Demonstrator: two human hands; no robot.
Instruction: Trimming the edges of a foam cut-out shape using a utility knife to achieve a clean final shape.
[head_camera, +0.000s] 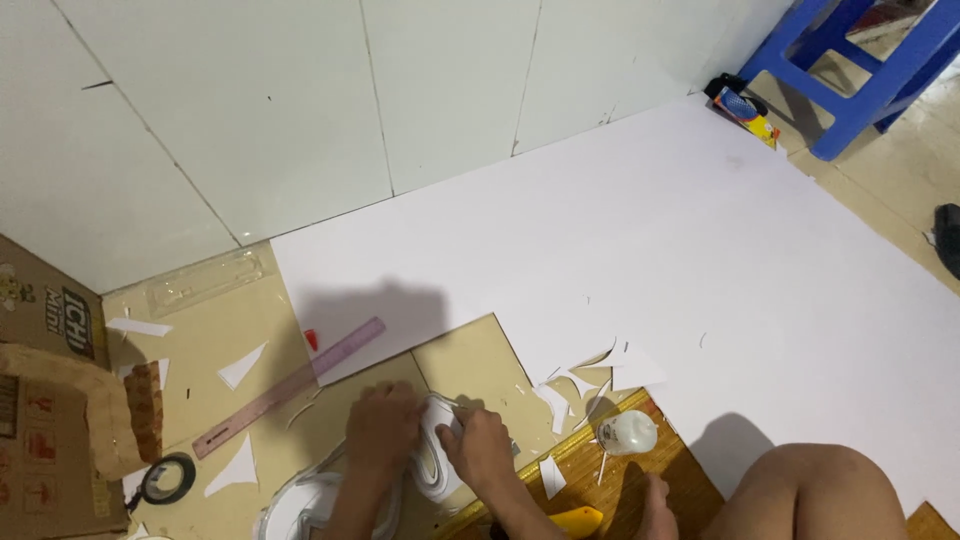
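Note:
My left hand (384, 428) and my right hand (481, 448) are close together at the bottom middle, both gripping a white curled strip of paper (434, 462) that loops between them. More coiled white strip (305, 505) lies just below my left forearm. The hands rest on the beige floor beside a big white paper sheet (660, 240) with a notch cut out of its near edge.
A pink ruler (289, 386) lies left of my hands. White paper scraps (585, 380), a small glue bottle (628, 432), a black tape roll (168, 478), a cardboard box (50, 400), a clear plastic case (205, 280), a blue stool (865, 60) and my knee (810, 495) surround the spot.

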